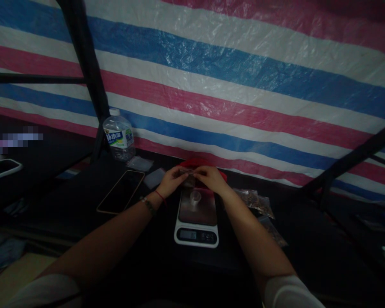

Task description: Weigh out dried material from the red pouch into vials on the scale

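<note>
My left hand and my right hand meet above the far end of a digital kitchen scale. Both pinch the top edge of a small clear plastic bag, which hangs between the fingertips; its contents are too dark to make out. On the scale's metal plate sits a small, whitish, translucent cup. The display is lit, but its figures are unreadable. Behind the hands lies something red, partly hidden by them.
Left of the scale are a phone, flat clear bags and a large plastic bottle. Filled bags with brownish contents lie by my right forearm. A striped plastic sheet and dark metal posts stand behind the black table.
</note>
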### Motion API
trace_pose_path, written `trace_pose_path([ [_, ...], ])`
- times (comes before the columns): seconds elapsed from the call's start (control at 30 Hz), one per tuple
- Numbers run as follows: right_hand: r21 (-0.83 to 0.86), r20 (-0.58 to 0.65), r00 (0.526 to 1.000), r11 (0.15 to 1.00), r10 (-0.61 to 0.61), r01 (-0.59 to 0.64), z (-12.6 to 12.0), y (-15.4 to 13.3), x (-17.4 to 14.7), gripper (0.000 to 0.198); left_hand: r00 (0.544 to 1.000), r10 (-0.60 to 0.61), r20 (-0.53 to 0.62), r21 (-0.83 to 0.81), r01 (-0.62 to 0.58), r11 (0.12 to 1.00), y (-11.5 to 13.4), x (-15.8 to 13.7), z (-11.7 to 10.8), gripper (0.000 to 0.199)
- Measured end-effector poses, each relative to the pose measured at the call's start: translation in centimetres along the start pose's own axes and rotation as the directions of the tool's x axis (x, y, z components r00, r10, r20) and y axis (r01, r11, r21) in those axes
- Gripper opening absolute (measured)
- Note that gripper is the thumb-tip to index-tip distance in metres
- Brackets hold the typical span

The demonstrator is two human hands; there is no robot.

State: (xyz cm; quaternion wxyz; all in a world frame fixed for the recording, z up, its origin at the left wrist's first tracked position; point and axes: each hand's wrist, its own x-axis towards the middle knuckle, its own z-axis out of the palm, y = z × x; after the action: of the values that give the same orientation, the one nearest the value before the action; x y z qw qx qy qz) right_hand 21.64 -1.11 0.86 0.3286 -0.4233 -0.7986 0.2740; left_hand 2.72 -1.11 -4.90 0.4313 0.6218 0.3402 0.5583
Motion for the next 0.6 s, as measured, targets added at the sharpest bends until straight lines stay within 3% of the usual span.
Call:
trace_pose_path([
  [0.23,0.066,-0.134,0.991,0.998,0.004,0.005,-0.1,0.1,0.0,0.015,0.996,-0.012,-0.087,0.035,0.015,0.999,-0.2,0.3,-0.3,0.039],
  [0.6,0.080,-0.147,0.986,0.994,0.083,-0.072,-0.3,1.2,0.1,0.016,0.982,-0.104,-0.160,0.097,0.121,0.988,-0.4,0.5,-0.6,0.039],
])
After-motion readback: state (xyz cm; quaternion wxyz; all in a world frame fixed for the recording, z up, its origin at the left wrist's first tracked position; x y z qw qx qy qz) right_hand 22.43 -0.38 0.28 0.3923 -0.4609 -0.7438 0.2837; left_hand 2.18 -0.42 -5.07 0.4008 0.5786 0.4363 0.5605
